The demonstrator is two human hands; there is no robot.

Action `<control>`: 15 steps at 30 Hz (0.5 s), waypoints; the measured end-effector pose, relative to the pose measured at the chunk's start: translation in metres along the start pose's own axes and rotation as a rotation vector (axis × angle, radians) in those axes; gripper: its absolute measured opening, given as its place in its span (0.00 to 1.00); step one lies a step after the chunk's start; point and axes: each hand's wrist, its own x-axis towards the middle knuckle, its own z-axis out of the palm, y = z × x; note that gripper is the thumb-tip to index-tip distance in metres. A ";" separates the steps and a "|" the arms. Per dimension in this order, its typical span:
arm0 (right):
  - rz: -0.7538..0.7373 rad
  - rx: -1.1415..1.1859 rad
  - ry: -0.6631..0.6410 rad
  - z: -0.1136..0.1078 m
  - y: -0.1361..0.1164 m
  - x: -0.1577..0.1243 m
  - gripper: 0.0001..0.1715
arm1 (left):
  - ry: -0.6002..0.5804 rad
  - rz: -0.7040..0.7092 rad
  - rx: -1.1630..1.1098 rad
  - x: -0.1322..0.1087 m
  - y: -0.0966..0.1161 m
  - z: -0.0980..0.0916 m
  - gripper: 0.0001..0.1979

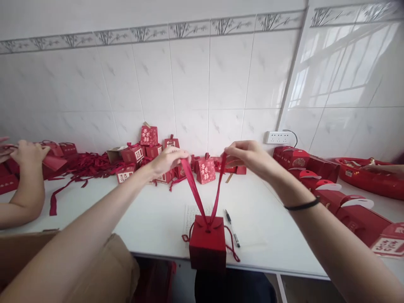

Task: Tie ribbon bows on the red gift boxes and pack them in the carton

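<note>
A red gift box stands at the near edge of the white table, with thin red cords hanging at both sides. A red ribbon comes up from the hole in its top in two lengths, spread in a V. My left hand pinches the end of the left length. The right length's end is between the fingers of my right hand, raised at about the same height. Both lengths look taut. Under and behind the box lie a sheet of written paper and a black pen.
Several finished red boxes and a heap of red ribbons line the wall. More boxes and a red basin stand right. A co-worker's hands are at left, above a cardboard box.
</note>
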 end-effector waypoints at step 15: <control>0.581 -0.764 -0.062 -0.097 0.082 -0.140 0.18 | 0.414 -0.535 0.295 -0.101 -0.084 -0.038 0.13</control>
